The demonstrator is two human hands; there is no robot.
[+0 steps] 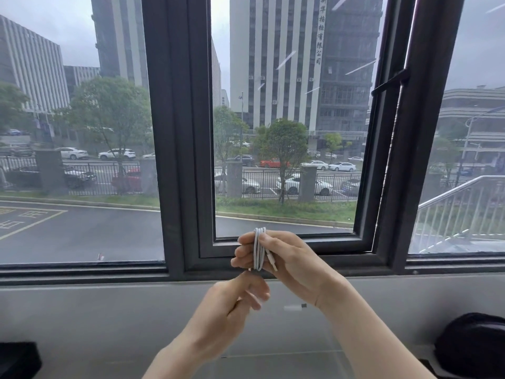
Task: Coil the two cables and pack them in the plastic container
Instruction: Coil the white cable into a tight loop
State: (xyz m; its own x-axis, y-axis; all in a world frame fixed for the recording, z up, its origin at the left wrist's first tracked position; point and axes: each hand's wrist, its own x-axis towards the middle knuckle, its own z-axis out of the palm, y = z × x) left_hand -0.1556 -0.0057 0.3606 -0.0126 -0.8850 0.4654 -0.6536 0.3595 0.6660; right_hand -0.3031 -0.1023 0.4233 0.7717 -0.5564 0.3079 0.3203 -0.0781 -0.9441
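Observation:
A white cable (259, 248) is wound in several loops around the fingers of my right hand (284, 261), which is held up in front of the window sill. One white plug end lies against my right palm. My left hand (235, 299) is just below it, fingers pinched on the cable's loose end. A second cable and the plastic container are out of view.
A grey sill (109, 310) runs below the dark window frame (185, 160). A small white plug-like object (295, 307) lies on the sill to the right of my hands. A black object (472, 348) sits at the bottom right, another black object (17, 359) at the bottom left.

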